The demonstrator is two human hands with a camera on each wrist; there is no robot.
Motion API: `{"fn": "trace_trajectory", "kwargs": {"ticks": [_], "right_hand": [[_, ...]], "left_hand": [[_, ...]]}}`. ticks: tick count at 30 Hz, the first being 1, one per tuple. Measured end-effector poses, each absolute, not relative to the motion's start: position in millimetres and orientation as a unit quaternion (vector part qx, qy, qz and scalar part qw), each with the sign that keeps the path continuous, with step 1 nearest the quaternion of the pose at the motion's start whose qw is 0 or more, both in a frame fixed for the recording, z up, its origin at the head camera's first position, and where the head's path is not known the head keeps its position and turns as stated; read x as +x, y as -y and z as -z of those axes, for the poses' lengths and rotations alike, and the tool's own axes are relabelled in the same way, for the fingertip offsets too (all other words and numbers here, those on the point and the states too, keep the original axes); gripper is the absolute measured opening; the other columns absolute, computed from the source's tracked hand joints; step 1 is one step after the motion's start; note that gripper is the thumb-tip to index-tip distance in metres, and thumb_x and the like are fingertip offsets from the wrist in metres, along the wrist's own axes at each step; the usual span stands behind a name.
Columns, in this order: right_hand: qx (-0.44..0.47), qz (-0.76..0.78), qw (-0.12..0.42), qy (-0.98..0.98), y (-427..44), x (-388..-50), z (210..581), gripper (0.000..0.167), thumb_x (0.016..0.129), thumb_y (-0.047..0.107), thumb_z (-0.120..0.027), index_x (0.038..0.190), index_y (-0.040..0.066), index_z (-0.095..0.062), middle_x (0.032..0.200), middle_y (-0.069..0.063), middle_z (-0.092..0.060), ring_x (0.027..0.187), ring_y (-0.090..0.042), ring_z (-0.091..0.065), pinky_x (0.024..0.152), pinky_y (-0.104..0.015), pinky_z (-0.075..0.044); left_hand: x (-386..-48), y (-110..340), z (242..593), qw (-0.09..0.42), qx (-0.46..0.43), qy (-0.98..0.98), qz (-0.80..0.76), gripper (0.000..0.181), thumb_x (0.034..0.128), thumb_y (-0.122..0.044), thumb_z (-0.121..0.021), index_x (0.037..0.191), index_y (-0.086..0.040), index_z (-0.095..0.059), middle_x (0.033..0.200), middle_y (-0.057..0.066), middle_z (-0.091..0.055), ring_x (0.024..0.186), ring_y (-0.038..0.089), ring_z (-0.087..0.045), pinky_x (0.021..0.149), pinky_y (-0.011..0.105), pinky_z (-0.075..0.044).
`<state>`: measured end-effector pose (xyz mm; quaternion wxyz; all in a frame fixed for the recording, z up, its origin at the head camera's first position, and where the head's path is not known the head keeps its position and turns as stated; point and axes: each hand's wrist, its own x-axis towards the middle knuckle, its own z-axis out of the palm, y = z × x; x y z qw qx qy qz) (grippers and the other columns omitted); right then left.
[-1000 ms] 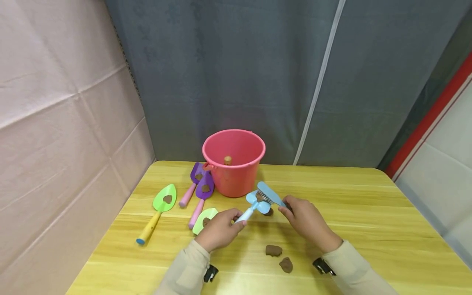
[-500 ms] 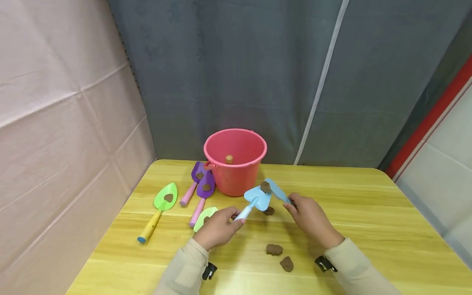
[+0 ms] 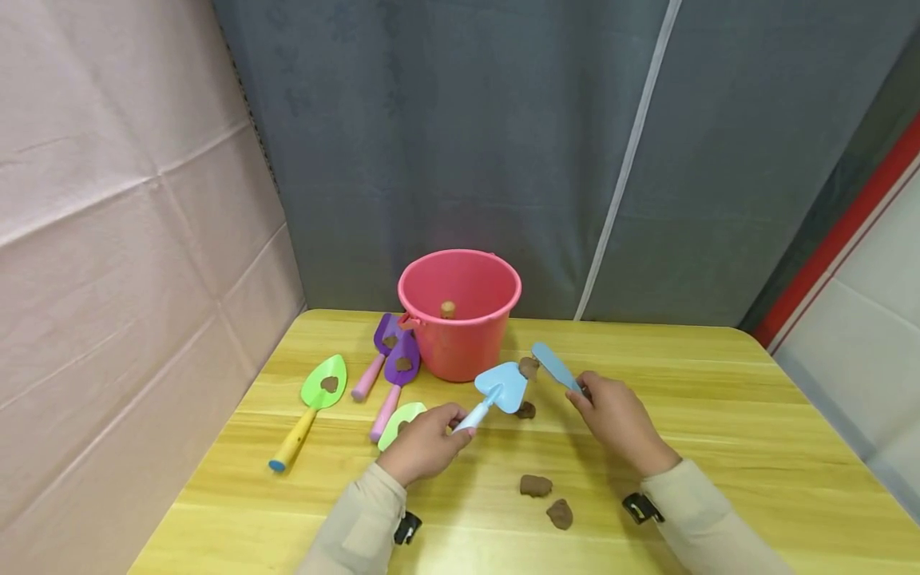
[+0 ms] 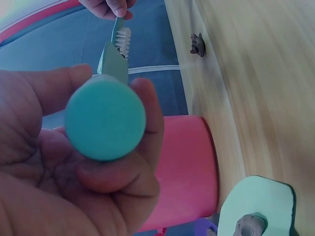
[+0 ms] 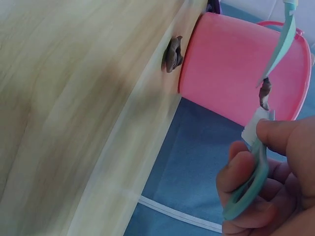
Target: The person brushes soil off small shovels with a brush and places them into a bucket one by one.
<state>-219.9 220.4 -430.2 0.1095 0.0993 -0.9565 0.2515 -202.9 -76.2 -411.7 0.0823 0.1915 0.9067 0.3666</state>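
Observation:
In the head view my left hand (image 3: pixel 427 447) grips the handle of a light blue toy shovel (image 3: pixel 501 386), its blade held above the table. My right hand (image 3: pixel 620 419) holds a light blue brush (image 3: pixel 555 366) by its handle, to the right of the blade. A brown clay-like lump (image 3: pixel 529 367) is at the blade's far right edge. The right wrist view shows this lump (image 5: pixel 265 93) between the shovel's tip and the white bristles (image 5: pixel 252 130). From the left wrist, the round end (image 4: pixel 105 118) of the shovel's handle shows within the curled fingers.
A pink bucket (image 3: pixel 460 351) stands behind the shovel. Purple shovels (image 3: pixel 402 359), a green shovel (image 3: pixel 319 393) and a pale green one (image 3: pixel 399 418), partly behind my left hand, lie leftward, bearing brown lumps. Further lumps (image 3: pixel 535 485) lie on the wooden table (image 3: pixel 719 447).
The brush has moved right, away from the blade's middle. The brown lump has shifted from the blade's surface to its far right edge. The left hand has stayed nearly still.

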Motion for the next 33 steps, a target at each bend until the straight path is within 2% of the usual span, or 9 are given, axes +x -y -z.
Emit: {"fn": "trace_trajectory", "kwargs": {"ticks": [7, 12, 19, 24, 26, 28, 30, 33], "right_hand": [[0.093, -0.253, 0.114, 0.956, -221.4, -218.0, 427.0, 0.016, 0.099, 0.018, -0.063, 0.099, 0.002, -0.061, 0.061, 0.001, -0.045, 0.049, -0.012, -0.036, 0.046, -0.027, -0.031], [0.095, -0.256, 0.121, 0.954, -219.2, -217.3, 426.4, 0.015, 0.098, 0.018, -0.064, 0.100, 0.002, -0.062, 0.062, 0.002, -0.046, 0.049, -0.011, -0.036, 0.045, -0.027, -0.031], [0.176, -0.256, 0.109, 0.944, -194.1, -208.4, 423.1, 0.011, 0.095, 0.019, -0.069, 0.098, 0.009, -0.065, 0.065, 0.009, -0.049, 0.051, -0.005, -0.038, 0.047, -0.024, -0.034], [0.228, -0.245, 0.104, 0.937, -177.1, -199.6, 417.0, 0.011, 0.092, 0.018, -0.072, 0.096, 0.011, -0.064, 0.068, 0.012, -0.049, 0.055, -0.003, -0.040, 0.049, -0.022, -0.037], [0.237, -0.236, 0.108, 0.936, -174.1, -198.1, 416.5, 0.012, 0.091, 0.018, -0.073, 0.096, 0.011, -0.064, 0.069, 0.012, -0.050, 0.055, -0.002, -0.040, 0.050, -0.022, -0.037], [0.235, -0.229, 0.111, 0.938, -173.2, -198.3, 417.4, 0.013, 0.090, 0.018, -0.074, 0.096, 0.011, -0.065, 0.068, 0.012, -0.051, 0.055, -0.002, -0.040, 0.050, -0.022, -0.037], [0.224, -0.223, 0.115, 0.942, -174.6, -199.8, 419.2, 0.013, 0.090, 0.018, -0.074, 0.095, 0.011, -0.065, 0.067, 0.012, -0.050, 0.054, -0.003, -0.040, 0.049, -0.022, -0.036], [0.201, -0.218, 0.119, 0.948, -179.6, -204.6, 423.5, 0.012, 0.091, 0.019, -0.073, 0.093, 0.012, -0.064, 0.065, 0.010, -0.048, 0.053, -0.004, -0.040, 0.048, -0.023, -0.035]], "left_hand": [[-203.0, 77.3, 414.2, 0.082, 0.186, -0.907, -0.370, 0.012, 0.0971, -0.025, -0.064, 0.102, -0.015, -0.066, 0.084, -0.008, -0.061, 0.079, 0.015, -0.054, 0.095, 0.072, -0.025], [-202.7, 78.6, 416.4, 0.082, 0.185, -0.906, -0.373, 0.011, 0.0971, -0.024, -0.064, 0.102, -0.014, -0.066, 0.084, -0.007, -0.062, 0.079, 0.015, -0.054, 0.095, 0.068, -0.027], [-202.1, 75.3, 419.3, 0.092, 0.186, -0.903, -0.377, 0.011, 0.0973, -0.024, -0.064, 0.103, -0.015, -0.065, 0.088, -0.007, -0.063, 0.078, 0.015, -0.054, 0.090, 0.062, -0.030], [-200.0, 72.9, 419.2, 0.092, 0.186, -0.899, -0.385, 0.011, 0.0967, -0.023, -0.065, 0.103, -0.013, -0.065, 0.089, -0.006, -0.063, 0.080, 0.015, -0.056, 0.094, 0.070, -0.027], [-199.1, 72.2, 419.2, 0.094, 0.189, -0.897, -0.389, 0.012, 0.0968, -0.022, -0.065, 0.103, -0.012, -0.065, 0.089, -0.006, -0.064, 0.079, 0.015, -0.056, 0.092, 0.065, -0.033], [-198.4, 71.7, 419.7, 0.096, 0.192, -0.895, -0.391, 0.012, 0.0970, -0.022, -0.065, 0.103, -0.012, -0.065, 0.088, -0.005, -0.063, 0.076, 0.015, -0.055, 0.084, 0.055, -0.039], [-197.6, 71.8, 419.9, 0.098, 0.194, -0.894, -0.392, 0.012, 0.0972, -0.022, -0.064, 0.103, -0.012, -0.065, 0.086, -0.005, -0.062, 0.074, 0.015, -0.054, 0.077, 0.047, -0.039], [-196.8, 73.1, 420.3, 0.101, 0.195, -0.893, -0.392, 0.012, 0.0973, -0.023, -0.064, 0.103, -0.012, -0.064, 0.083, -0.004, -0.060, 0.072, 0.015, -0.053, 0.074, 0.044, -0.039]]}}
